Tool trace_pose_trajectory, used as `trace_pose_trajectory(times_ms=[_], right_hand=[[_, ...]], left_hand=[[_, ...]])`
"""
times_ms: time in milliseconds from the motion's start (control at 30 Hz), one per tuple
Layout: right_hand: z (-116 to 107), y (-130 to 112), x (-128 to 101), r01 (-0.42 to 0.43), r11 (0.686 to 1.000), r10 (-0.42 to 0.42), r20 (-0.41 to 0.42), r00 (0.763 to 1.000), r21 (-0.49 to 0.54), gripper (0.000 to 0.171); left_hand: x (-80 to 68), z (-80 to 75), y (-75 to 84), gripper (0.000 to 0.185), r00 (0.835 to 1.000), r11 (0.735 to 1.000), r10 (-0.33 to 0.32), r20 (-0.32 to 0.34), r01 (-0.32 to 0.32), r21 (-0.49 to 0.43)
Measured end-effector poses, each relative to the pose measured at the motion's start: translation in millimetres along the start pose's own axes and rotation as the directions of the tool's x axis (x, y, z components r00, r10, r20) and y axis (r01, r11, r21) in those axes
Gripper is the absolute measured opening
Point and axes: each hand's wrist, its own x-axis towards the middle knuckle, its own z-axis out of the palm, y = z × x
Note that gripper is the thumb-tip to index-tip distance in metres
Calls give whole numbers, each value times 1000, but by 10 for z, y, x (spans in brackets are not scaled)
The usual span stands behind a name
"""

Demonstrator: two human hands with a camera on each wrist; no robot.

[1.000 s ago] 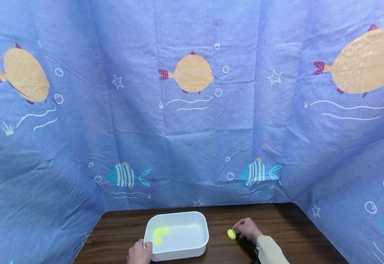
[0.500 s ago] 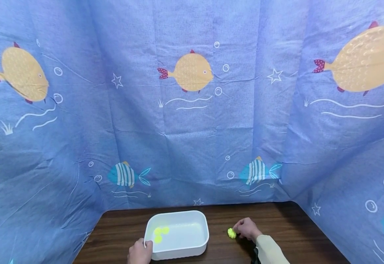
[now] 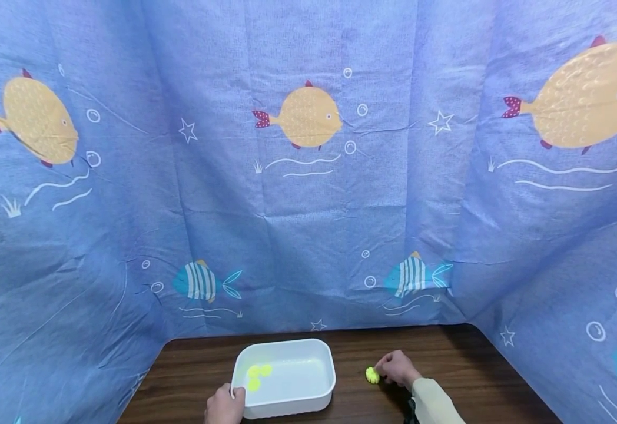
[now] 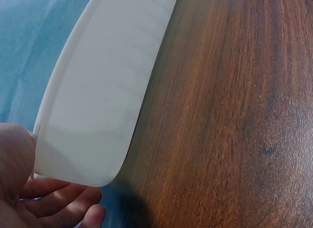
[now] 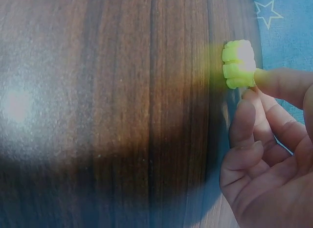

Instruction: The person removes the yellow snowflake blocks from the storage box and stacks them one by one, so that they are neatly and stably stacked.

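Observation:
A white rectangular plastic tub (image 3: pixel 288 407) stands on the brown table, left of centre. My left hand (image 3: pixel 224 405) grips its near left corner; the left wrist view shows the tub's outer wall (image 4: pixel 100 91), the thumb at the rim and curled fingers (image 4: pixel 58 201) under the corner. Inside the tub, toward its left end, lie 3 small yellow pieces (image 3: pixel 254 384). Right of the tub, a bright yellow-green flower-shaped piece (image 3: pixel 372 375) with a scalloped edge is at the tips of my right hand (image 3: pixel 397 367). Thumb and forefinger pinch the piece's edge (image 5: pixel 238 66) in the right wrist view.
The dark wood-grain tabletop (image 3: pixel 348 347) runs back to a blue fabric curtain (image 3: pixel 308 235) printed with fish, which hangs behind and on both sides. A strip of table lies between the tub and the right hand.

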Motion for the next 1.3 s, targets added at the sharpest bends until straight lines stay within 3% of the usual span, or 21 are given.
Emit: trace_pose_trajectory(times_ms=[567, 633, 733, 833, 967, 1133, 1300], right_hand=[[-37, 39, 8, -19, 1000, 20, 50, 999, -17, 13], [-26, 58, 17, -5, 1000, 6, 22, 1000, -28, 11], [-8, 4, 39, 35, 994, -43, -83, 996, -104, 8], [24, -168, 93, 72, 975, -116, -211, 971, -209, 14], [138, -520, 209, 152, 960, -212, -257, 943, -233, 15], [471, -1078, 294, 318, 921, -353, -139, 925, -226, 13], [979, -1579, 197, 483, 826, -491, 51, 870, -289, 10]], left_hand=[[12, 15, -22, 35, 1000, 1000, 13, 10, -13, -2], [6, 17, -23, 34, 1000, 1000, 19, 7, -19, -2], [9, 15, -24, 34, 1000, 1000, 29, 5, -29, 3], [25, 6, -29, 35, 999, 999, 41, -8, -41, 4], [38, -5, -29, 35, 999, 999, 49, -20, -49, 2], [29, -17, -26, 36, 999, 999, 44, 3, -44, 7], [18, -7, -35, 36, 999, 999, 40, 13, -40, 20]])
